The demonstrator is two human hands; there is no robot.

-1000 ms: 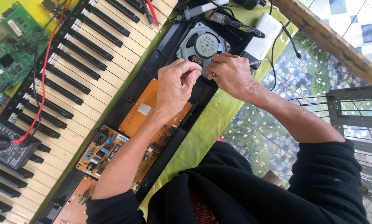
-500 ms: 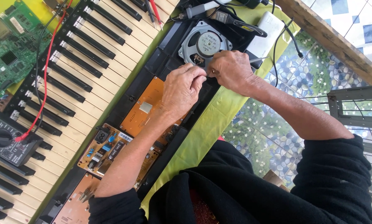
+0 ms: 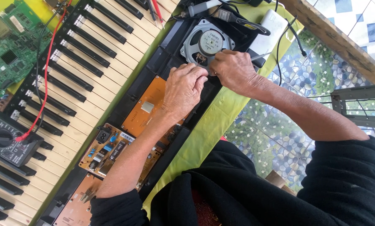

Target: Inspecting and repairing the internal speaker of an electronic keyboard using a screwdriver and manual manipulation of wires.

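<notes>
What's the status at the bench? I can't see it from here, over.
Left hand and right hand meet at the speaker rim, fingers pinched together. Soldering iron lies just beyond.

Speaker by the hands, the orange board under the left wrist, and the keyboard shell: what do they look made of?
Speaker: bare metal back and magnet, dull grey sheen; cone hidden.
Orange board: matte orange-brown circuit laminate, likely phenolic paper, flat with a small pale part on it.
Keyboard shell: black moulded plastic, semi-matte, with ribs and walls.
Left hand and right hand meet at the speaker's edge.
</notes>
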